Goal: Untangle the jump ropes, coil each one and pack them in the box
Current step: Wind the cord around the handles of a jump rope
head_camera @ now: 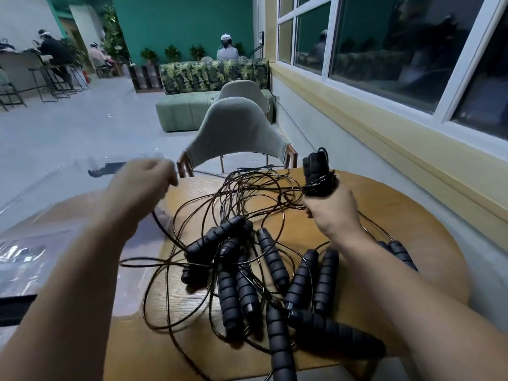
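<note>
wooden table (384, 215) bears tangled ropes (247, 270) mid-scene; right hand (334, 213) grips a half-wound bundle (319, 174) far right, left hand (143, 180) clenched on a cord (165, 229); coiling looks underway, next wind on more slack

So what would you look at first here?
The big tangle of black jump ropes heaped on the round wooden table. Next, on the right, the right grip holding up a wound rope bundle, while the left grip pinches a cord.
</note>
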`<state>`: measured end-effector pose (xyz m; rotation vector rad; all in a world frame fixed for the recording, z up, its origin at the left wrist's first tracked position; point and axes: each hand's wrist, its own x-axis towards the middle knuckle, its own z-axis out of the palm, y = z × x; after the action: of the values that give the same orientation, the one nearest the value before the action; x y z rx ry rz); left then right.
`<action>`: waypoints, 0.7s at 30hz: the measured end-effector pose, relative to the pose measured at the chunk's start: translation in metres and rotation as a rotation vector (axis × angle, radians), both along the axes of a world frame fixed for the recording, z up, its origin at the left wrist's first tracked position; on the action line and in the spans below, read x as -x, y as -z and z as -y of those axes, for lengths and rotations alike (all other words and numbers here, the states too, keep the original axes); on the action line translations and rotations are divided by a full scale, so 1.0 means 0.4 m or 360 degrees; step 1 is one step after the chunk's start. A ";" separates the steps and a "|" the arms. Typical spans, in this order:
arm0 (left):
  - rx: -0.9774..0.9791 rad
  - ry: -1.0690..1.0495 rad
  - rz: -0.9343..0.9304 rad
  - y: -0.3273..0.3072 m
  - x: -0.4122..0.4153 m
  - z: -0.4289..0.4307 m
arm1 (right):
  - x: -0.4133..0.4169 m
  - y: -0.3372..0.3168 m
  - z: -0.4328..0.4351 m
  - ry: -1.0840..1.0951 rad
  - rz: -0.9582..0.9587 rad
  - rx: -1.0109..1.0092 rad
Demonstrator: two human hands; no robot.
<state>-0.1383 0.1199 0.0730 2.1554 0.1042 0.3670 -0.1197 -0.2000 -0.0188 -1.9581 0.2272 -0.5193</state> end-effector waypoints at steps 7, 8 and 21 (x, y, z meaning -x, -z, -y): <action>-0.1260 -0.0038 0.0383 0.034 0.017 0.110 | 0.021 -0.006 -0.033 -0.0149 0.0086 -0.0036; -0.1274 0.0034 0.0541 0.040 0.023 0.135 | 0.024 -0.005 -0.040 -0.0178 0.0095 -0.0055; -0.0591 0.0359 0.0076 0.176 -0.013 0.316 | 0.049 0.009 -0.087 -0.0359 0.0096 -0.0123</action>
<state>-0.1331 -0.0064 0.0026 2.4900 -0.2517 0.3249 -0.1391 -0.1652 -0.0225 -1.8614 -0.0127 -0.4149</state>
